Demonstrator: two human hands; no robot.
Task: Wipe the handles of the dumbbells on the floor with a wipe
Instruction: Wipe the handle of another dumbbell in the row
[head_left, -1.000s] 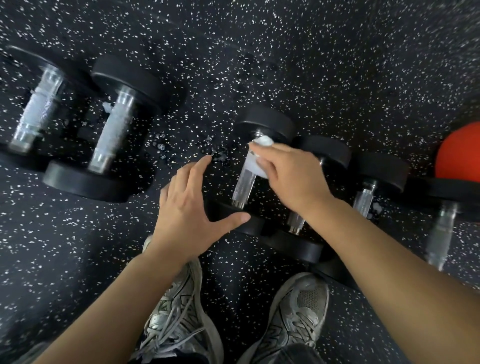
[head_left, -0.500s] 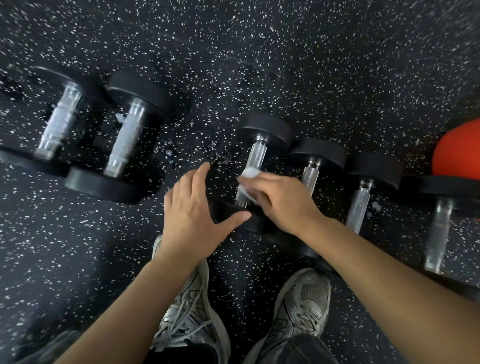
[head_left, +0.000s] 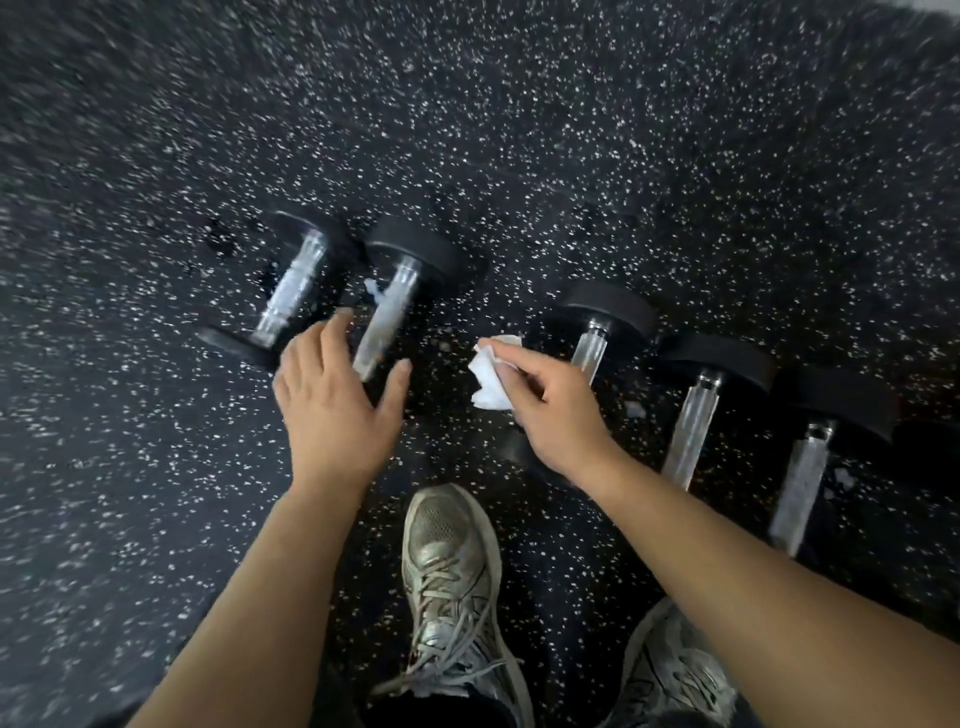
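Observation:
Several black dumbbells with silver handles lie in a row on the speckled floor. My right hand pinches a crumpled white wipe above bare floor, just left of the middle dumbbell. My left hand hovers open with spread fingers over the near end of the second dumbbell from the left, hiding its near weight. The leftmost dumbbell lies beside it. Two more dumbbells lie to the right. The frame is motion-blurred.
My two grey sneakers stand on the black speckled rubber floor right in front of the row. A small white scrap lies between the two left dumbbells.
My right hand lifted the wipe off the middle dumbbell's handle and moved left. My left hand moved left onto the second dumbbell. The view swung left; the red ball left the frame.

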